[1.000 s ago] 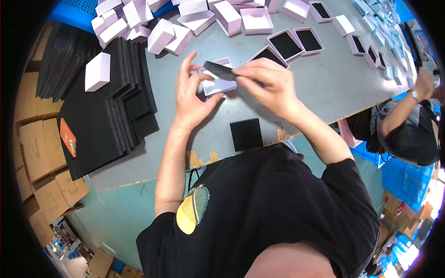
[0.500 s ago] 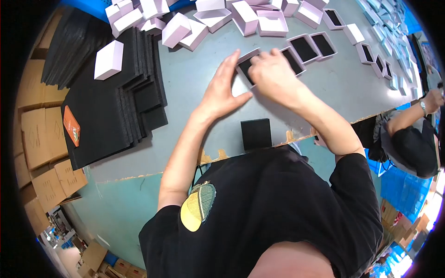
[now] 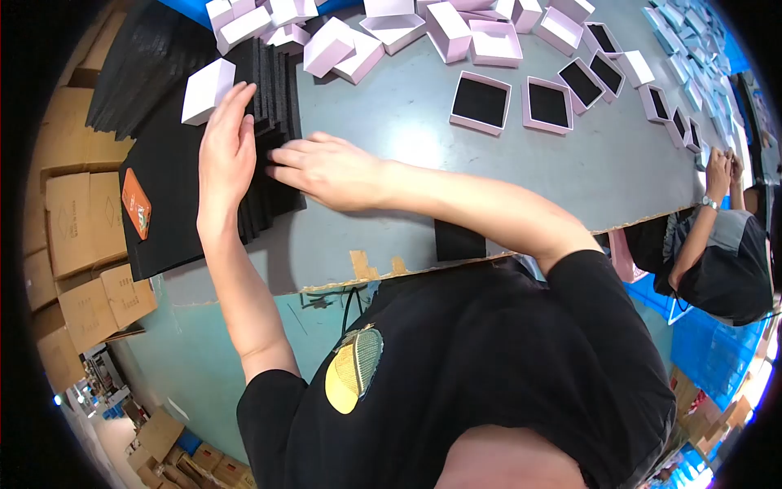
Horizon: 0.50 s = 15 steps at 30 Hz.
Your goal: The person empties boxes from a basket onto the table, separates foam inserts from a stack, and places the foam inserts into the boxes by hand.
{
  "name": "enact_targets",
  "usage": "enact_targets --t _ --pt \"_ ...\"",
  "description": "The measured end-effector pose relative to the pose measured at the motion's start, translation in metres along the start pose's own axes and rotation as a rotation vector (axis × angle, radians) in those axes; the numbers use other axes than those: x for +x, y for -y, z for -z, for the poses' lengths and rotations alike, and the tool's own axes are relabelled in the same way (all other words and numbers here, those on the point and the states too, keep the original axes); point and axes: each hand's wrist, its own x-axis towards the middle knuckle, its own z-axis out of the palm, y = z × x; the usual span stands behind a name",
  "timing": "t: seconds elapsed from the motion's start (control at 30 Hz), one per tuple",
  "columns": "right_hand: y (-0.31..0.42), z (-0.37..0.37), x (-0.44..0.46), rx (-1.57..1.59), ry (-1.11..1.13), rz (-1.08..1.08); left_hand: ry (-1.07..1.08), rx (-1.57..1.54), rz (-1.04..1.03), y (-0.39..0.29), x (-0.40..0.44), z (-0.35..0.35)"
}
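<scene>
Shifted from the foam-lined box (image 3: 481, 102) at one o'clock, the left hand (image 3: 226, 159) rests straight-fingered, unclenched, over the black foam stack (image 3: 175, 183) at ten o'clock, perhaps steadying it; the right hand (image 3: 330, 173) has come there too, curled at its edge, grip unclear.

One head-worn cam here, looking down from above with a forward tilt over the surface (image 3: 383, 106). Lens is super wide, so it curves everything and goes dark at the corners. A black shirt (image 3: 481, 350) sits close, filling the lower middle, with the left hand (image 3: 227, 159) and right hand (image 3: 334, 173) further up. Far right's kinda warped and glary, so hard to say there.
</scene>
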Motion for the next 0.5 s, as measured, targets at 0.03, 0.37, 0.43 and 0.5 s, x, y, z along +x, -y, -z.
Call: enact_targets --t 0.03,0.37,0.43,0.5 --pt "-0.001 -0.005 0.012 -0.042 0.084 -0.032 0.019 -0.007 -0.002 0.009 -0.002 -0.004" --pt "0.009 -0.056 0.027 -0.509 0.237 0.01 0.025 -0.028 0.018 0.021 -0.008 -0.013" --pt "0.006 -0.056 0.025 -0.536 0.268 0.076 0.005 -0.028 0.003 0.021 -0.007 -0.015" --pt "0.006 -0.046 0.019 -0.471 0.301 0.124 0.004 -0.013 0.0 0.021 -0.008 -0.015"
